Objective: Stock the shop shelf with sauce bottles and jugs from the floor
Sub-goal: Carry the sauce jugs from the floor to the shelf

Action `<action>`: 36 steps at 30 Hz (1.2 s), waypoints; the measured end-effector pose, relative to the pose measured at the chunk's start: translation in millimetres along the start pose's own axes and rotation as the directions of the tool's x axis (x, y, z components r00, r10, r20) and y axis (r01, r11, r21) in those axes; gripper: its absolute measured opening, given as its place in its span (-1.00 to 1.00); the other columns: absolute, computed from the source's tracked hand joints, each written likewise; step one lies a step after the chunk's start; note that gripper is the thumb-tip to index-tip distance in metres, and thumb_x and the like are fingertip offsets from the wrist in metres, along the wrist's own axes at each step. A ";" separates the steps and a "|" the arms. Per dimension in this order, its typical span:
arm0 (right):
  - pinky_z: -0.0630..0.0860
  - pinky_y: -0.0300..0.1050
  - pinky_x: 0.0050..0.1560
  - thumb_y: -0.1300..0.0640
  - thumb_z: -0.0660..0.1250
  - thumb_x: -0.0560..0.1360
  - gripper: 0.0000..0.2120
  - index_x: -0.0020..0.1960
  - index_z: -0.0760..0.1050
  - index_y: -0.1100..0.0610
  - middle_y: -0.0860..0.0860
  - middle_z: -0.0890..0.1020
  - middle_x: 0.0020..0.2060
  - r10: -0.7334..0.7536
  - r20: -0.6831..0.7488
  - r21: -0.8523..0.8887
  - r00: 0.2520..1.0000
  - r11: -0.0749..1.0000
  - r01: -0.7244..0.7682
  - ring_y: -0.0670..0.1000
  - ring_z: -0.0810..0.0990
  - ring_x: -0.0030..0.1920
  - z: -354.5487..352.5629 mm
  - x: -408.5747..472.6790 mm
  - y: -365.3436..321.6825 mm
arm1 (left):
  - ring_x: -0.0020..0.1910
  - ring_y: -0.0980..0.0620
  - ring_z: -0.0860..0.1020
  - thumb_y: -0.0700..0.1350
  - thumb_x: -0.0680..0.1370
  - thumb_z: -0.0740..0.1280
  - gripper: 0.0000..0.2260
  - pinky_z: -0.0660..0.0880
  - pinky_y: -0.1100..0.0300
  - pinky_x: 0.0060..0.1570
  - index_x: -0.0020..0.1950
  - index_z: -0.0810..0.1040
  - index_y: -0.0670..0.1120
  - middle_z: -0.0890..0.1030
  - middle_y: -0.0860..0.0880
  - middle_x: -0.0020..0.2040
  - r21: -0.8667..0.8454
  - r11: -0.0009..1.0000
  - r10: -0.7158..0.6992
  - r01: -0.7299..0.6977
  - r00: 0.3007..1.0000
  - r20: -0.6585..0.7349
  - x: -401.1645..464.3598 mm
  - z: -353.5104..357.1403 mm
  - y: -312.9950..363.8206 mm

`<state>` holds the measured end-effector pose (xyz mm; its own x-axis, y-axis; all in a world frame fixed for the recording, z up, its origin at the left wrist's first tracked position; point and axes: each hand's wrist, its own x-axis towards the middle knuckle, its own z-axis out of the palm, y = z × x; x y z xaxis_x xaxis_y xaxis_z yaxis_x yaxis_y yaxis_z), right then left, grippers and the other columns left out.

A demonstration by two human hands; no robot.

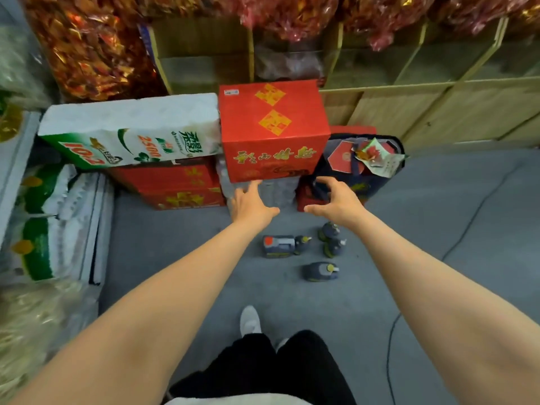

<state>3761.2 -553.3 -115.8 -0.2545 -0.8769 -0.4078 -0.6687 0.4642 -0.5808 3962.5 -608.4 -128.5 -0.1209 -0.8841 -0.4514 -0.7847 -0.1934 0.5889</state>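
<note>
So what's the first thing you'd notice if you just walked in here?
Probably the big red box with gold patterns, stacked right in the middle against the shelves. Next, the two bare arms stretching forward, the left hand and right hand both empty, above the little dark sauce bottles on the grey floor. Shiny red bags hang top left.

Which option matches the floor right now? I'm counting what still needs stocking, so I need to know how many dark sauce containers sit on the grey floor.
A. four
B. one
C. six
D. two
A: four dark containers stand on the grey floor: a squarish jug with a bottle beside it, a pair of bottles to the right, and one bottle nearer the person.
</note>
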 end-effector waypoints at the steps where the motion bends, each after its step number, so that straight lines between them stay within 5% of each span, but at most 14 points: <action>1: 0.40 0.02 0.34 -0.09 0.58 0.37 -0.15 0.53 0.26 0.03 0.11 0.38 0.43 0.026 0.011 0.008 1.000 1.000 -0.026 0.14 0.42 0.40 11.3 5.6 8.5 | 0.47 -0.23 0.25 0.06 0.45 0.52 -0.29 0.34 -0.09 0.39 0.52 0.26 0.09 0.26 -0.16 0.48 0.006 1.000 -0.018 0.018 0.999 0.028 6.5 7.6 -6.0; 9: 0.47 0.08 0.30 -0.06 0.61 0.33 -0.18 0.48 0.34 0.08 0.15 0.47 0.35 0.234 0.153 0.131 0.960 0.958 -0.254 0.16 0.51 0.31 118.4 25.2 87.2 | 0.41 -0.18 0.32 0.03 0.45 0.52 -0.35 0.32 0.08 0.30 0.47 0.34 -0.04 0.35 -0.19 0.42 -0.022 0.994 -0.103 0.107 0.987 0.124 51.0 76.7 -85.1; 12: 0.51 0.18 0.26 -0.25 0.58 0.16 -0.07 0.43 0.37 0.02 0.13 0.53 0.31 0.313 0.185 0.186 0.932 0.920 -0.345 0.17 0.56 0.27 173.7 49.1 144.4 | 0.38 -0.19 0.38 0.00 0.42 0.55 -0.33 0.33 0.08 0.29 0.46 0.38 -0.09 0.43 -0.22 0.39 -0.012 0.991 -0.130 0.133 0.981 0.147 79.9 120.4 -121.5; 16: 0.43 0.06 0.36 -0.09 0.62 0.31 -0.16 0.47 0.36 0.13 0.14 0.52 0.32 0.381 0.213 0.124 0.900 0.903 -0.412 0.15 0.49 0.35 231.2 85.9 201.1 | 0.36 -0.19 0.42 0.00 0.39 0.58 -0.34 0.36 0.08 0.33 0.42 0.42 -0.07 0.43 -0.20 0.37 -0.053 0.987 -0.144 0.154 0.977 0.158 125.8 187.4 -174.2; 19: 0.45 0.05 0.35 -0.25 0.58 0.26 -0.10 0.45 0.39 0.12 0.12 0.53 0.32 0.397 0.210 0.091 0.893 0.902 -0.422 0.14 0.51 0.33 277.4 120.5 248.5 | 0.36 -0.15 0.43 0.00 0.38 0.59 -0.32 0.31 0.17 0.31 0.44 0.42 -0.07 0.43 -0.18 0.39 -0.049 0.991 -0.116 0.127 0.976 0.185 169.0 238.0 -212.6; 27: 0.45 0.11 0.36 0.02 0.61 0.35 -0.15 0.52 0.26 0.05 0.08 0.46 0.39 0.413 0.206 0.167 0.887 0.879 -0.448 0.13 0.47 0.38 401.3 218.5 368.4 | 0.38 -0.02 0.43 -0.04 0.34 0.62 -0.18 0.27 0.37 0.21 0.52 0.32 -0.10 0.44 -0.08 0.43 -0.064 0.998 0.029 -0.014 0.972 0.232 274.8 366.1 -324.9; 31: 0.46 0.00 0.29 0.15 0.58 0.39 -0.16 0.54 0.22 0.07 0.02 0.43 0.35 0.349 0.132 0.290 0.928 0.882 -0.372 0.05 0.45 0.34 447.4 249.4 404.4 | 0.24 0.33 0.39 -0.18 0.26 0.66 -0.05 0.27 0.61 0.14 0.54 0.23 -0.16 0.40 0.13 0.32 -0.228 0.971 0.144 -0.078 0.947 0.289 314.5 413.4 -357.8; 36: 0.44 -0.14 0.31 0.11 0.59 0.38 -0.25 0.47 0.32 0.09 -0.04 0.51 0.33 0.290 0.013 0.410 0.957 0.872 -0.270 -0.06 0.46 0.35 475.5 263.7 409.3 | 0.50 0.09 0.31 0.27 0.12 0.60 0.28 0.32 0.05 0.47 0.62 -0.05 -0.12 0.27 0.02 0.54 -0.330 0.938 0.214 -0.107 0.927 0.309 340.4 444.3 -378.2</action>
<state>3752.6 -535.2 -796.0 -0.4287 -0.7029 -0.5676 -0.2280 0.6921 -0.6849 3948.0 -647.2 -802.8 -0.4679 -0.7294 -0.4990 -0.5220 -0.2274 0.8220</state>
